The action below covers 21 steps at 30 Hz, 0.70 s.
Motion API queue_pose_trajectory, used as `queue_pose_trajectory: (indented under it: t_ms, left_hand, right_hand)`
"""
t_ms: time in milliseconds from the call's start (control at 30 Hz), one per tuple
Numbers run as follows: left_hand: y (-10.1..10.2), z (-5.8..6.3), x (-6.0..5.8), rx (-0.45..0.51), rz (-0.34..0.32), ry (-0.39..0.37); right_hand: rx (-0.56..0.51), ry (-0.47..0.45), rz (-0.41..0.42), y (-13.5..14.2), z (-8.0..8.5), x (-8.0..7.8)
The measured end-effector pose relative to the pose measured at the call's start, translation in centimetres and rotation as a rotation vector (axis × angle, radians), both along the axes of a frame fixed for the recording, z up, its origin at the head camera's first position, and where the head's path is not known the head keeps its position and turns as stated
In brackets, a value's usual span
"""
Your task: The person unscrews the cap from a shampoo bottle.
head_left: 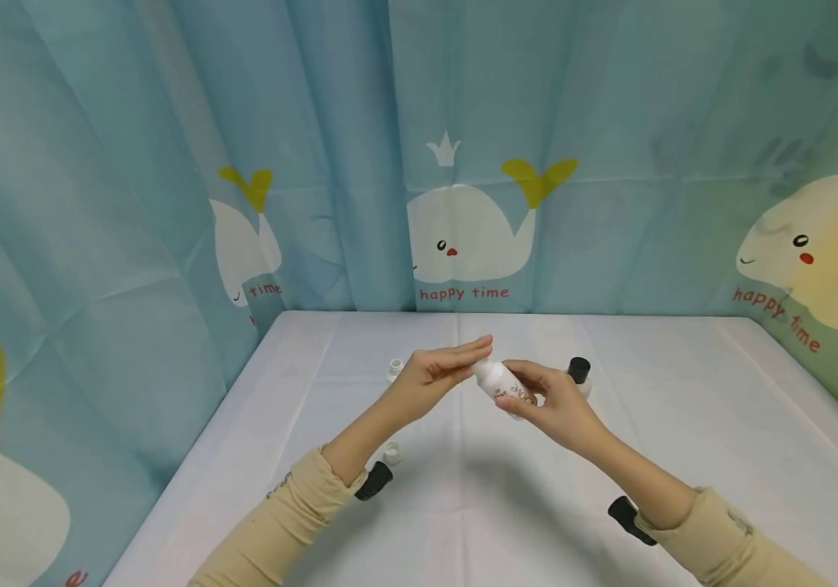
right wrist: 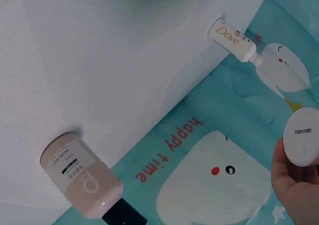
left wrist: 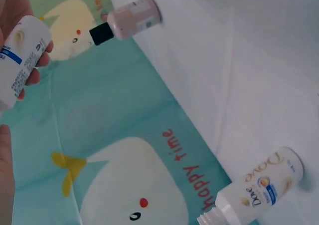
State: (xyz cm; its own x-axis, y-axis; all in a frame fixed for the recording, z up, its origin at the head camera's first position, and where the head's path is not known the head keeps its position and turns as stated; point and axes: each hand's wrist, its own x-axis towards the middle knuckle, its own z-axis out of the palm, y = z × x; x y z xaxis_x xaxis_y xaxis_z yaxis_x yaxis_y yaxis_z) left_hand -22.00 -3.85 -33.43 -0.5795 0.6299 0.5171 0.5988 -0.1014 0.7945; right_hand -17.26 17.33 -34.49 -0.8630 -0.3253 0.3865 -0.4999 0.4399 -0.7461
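Observation:
A white Dove bottle [head_left: 507, 385] is tilted in my right hand [head_left: 554, 399], fingers and thumb curled round its lower part. The bottle's top end points up and left, right at the fingers of my left hand [head_left: 430, 377]. Those fingers are stretched out nearly straight and close together. Printed text and a blue band face the left wrist view on this bottle [left wrist: 25, 58]. In the right wrist view its round white base [right wrist: 302, 136] shows a stamped code. The bottle's mouth is hidden by the left hand.
Another Dove bottle [left wrist: 264, 190], uncapped with a threaded neck, stands left on the white table [head_left: 463, 505]. A small white cap [head_left: 392, 453] lies near the left forearm. Behind the right hand stands a pink bottle [right wrist: 82, 175] with a black cap. Whale-print curtains [head_left: 610, 163] border the table.

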Motion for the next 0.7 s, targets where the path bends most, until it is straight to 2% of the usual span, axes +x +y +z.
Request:
queue_pose_trajectory:
  t_ms: [67,167,267,333,467,600,700]
  left_hand:
    - [0.02,-0.02,0.02,-0.003,-0.011,0.003]
    - [0.15,0.04,0.09,-0.002,0.019,0.029]
    - [0.30,0.22,0.21,0.005,0.073,0.022]
    - [0.38,0.37,0.32,0.003,0.112,-0.015]
    - [0.45,0.51,0.54,-0.025,0.211,-0.060]
    - [0.50,0.32,0.55,-0.051,0.318,0.011]
    - [0.39,0.25,0.40,-0.049,0.356,0.067]
  right_hand:
    - [0.009,0.011,-0.010,0.04,-0.05,0.13]
    - [0.027,0.049,-0.023,0.05,-0.01,0.28]
    - [0.046,0.098,-0.041,0.04,0.14,0.36]
    - [0.065,0.131,-0.059,0.11,0.22,0.39]
    - [0.098,0.143,-0.075,0.18,0.27,0.46]
    - [0.103,0.132,-0.060,0.02,0.34,0.54]
    - [0.096,0.133,-0.046,-0.24,0.55,0.56]
